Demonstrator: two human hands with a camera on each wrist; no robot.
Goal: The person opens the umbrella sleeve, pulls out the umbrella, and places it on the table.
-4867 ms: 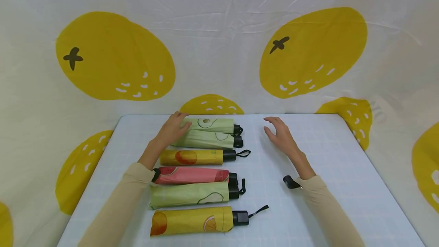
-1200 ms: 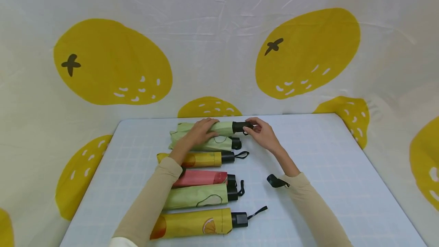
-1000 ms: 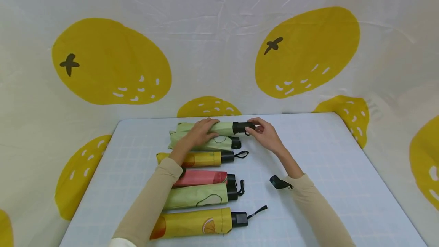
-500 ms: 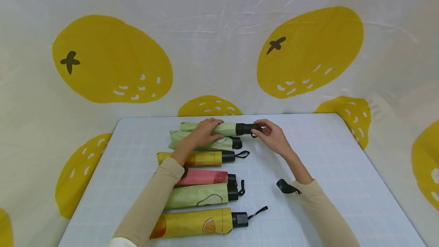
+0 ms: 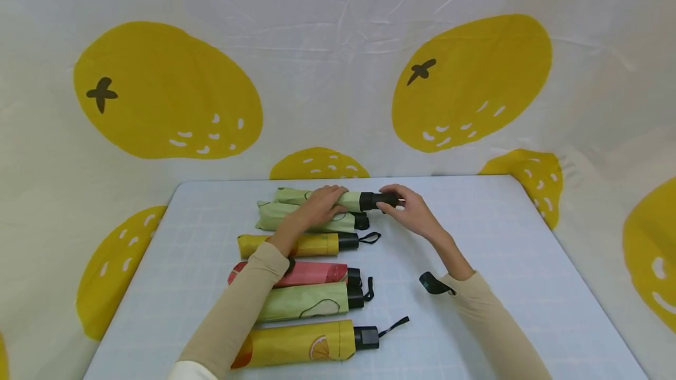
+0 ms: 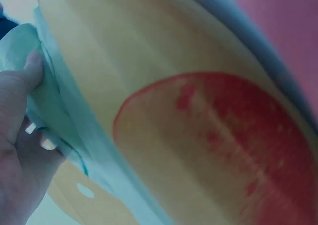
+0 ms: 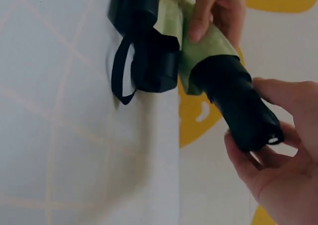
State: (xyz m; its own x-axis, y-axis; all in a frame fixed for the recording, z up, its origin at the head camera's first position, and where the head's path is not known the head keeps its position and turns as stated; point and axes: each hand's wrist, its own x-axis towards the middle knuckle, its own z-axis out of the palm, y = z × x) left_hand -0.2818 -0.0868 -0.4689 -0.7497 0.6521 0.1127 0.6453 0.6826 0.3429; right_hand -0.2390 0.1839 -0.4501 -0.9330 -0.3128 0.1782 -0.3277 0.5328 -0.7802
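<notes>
At the far end of the row, my left hand grips the pale green cover of a folded umbrella with an avocado print. My right hand holds this umbrella's black handle, with thumb and fingertips on opposite sides of it in the right wrist view. A second green umbrella lies right beside it, partly hidden under my left hand and wrist. In the left wrist view, the held green cover shows at the left, behind a large yellow umbrella with a red-orange fruit print.
Nearer on the white table lie a yellow umbrella, a pink one, a green one and a yellow orange-print one. My left sleeve crosses over several of them. A fruit-patterned cloth hangs behind the table.
Both hands have come onto the far green umbrella; the right one has taken its black handle. The handle has been drawn rightward, and more black shows beyond the cover.
</notes>
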